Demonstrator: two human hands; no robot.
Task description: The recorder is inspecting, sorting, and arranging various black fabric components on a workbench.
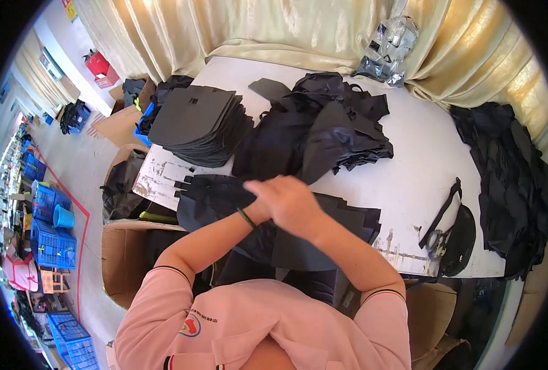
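My right hand (289, 200) lies curled over my left, so I cannot tell what either grips. Beneath them, at the table's (422, 166) near edge, lies the black fabric piece (218, 197): probably light and floppy, best pinched along its edge.

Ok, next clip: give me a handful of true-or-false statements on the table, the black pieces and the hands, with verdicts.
1. A neat stack of flat black pieces sits at the table's far left. True.
2. The table top is bright red. False: it is white, worn along the near edge.
3. The two hands, the right hand among them, meet over black fabric pieces at the near edge. True.
4. The green band sits on a wrist. True.
5. The loose heap of black fabric lies on the floor. False: it lies on the table, mid-back.
6. The curtain behind the table is dark blue. False: it is pale cream.
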